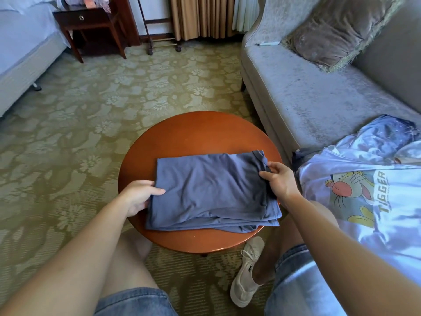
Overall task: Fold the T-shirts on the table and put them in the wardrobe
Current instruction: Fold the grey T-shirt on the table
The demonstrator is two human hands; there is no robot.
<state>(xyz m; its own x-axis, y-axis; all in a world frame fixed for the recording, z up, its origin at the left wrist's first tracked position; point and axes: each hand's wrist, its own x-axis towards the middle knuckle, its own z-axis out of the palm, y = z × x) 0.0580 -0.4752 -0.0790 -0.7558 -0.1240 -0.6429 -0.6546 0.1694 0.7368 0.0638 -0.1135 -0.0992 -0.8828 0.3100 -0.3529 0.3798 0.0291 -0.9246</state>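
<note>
While the big grey sofa (296,99) fills the right side, with a white T-shirt (364,197) lying loose on its seat, the round brown table (198,128) stands just in front of the person's knees. On the table lies the blue T-shirt (209,190), folded into a flat stack that nearly reaches the near rim. It looks thin, soft and light, so it will likely bend and droop if lifted by one corner, and the layers may slide apart. It would be best to hold it at both sides, with fingers under the stack. The left hand (140,196) pinches the left edge, thumb on top. The right hand (280,181) grips the right edge near the collar, fingers curled on the cloth. I think this fold is nearly done. No wardrobe shows.
</note>
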